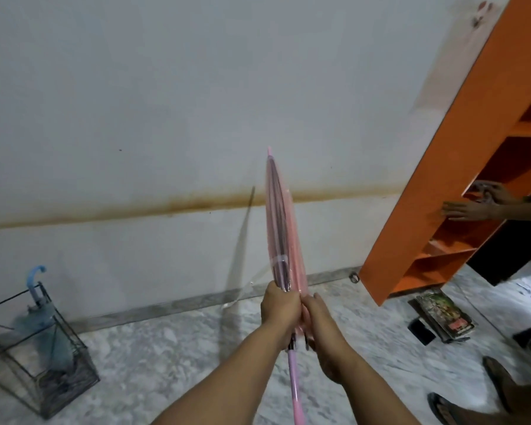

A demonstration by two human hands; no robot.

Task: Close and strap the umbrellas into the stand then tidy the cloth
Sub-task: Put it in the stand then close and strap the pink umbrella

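Note:
A folded pink see-through umbrella (pixel 284 228) points up and away from me, tip toward the wall. My left hand (pixel 279 305) grips the gathered canopy at its lower end. My right hand (pixel 318 320) wraps the same bunch just beside it. The pink shaft (pixel 295 384) runs down between my forearms. A clear strap band circles the canopy above my hands. At the far left, a wire umbrella stand (pixel 40 366) on the floor holds a closed blue umbrella (pixel 39 317) with a hooked handle. No cloth is in view.
An orange shelf unit (pixel 436 185) leans at the right; another person's hands (pixel 472 204) rest on it. Books (pixel 442 315) lie on the marble floor below it. A sandalled foot (pixel 454 409) shows at the bottom right. A stained white wall stands ahead.

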